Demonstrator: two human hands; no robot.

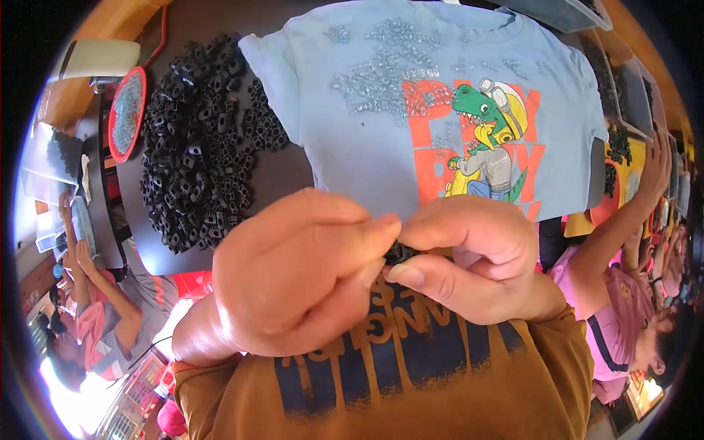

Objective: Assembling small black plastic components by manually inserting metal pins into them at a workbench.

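Note:
My left hand (293, 271) and my right hand (473, 257) meet in front of my chest, fingers pinched together. Between their fingertips is a small black plastic part (400, 254), mostly covered by the thumbs and fingers. Whether my left fingertips also hold something smaller cannot be made out. Beyond the hands a light blue T-shirt (345, 165) with a dinosaur print lies spread on the table. Small shiny coil springs (374, 84) are scattered over its upper part. Left of the shirt is a large heap of small black plastic parts (194, 150).
A red-rimmed dish (139, 136) of small shiny pieces stands at the dark table's (150, 242) left edge. Clear plastic bins (568, 15) stand at the far right. Other people work on both sides; an arm (623, 209) reaches forward at right.

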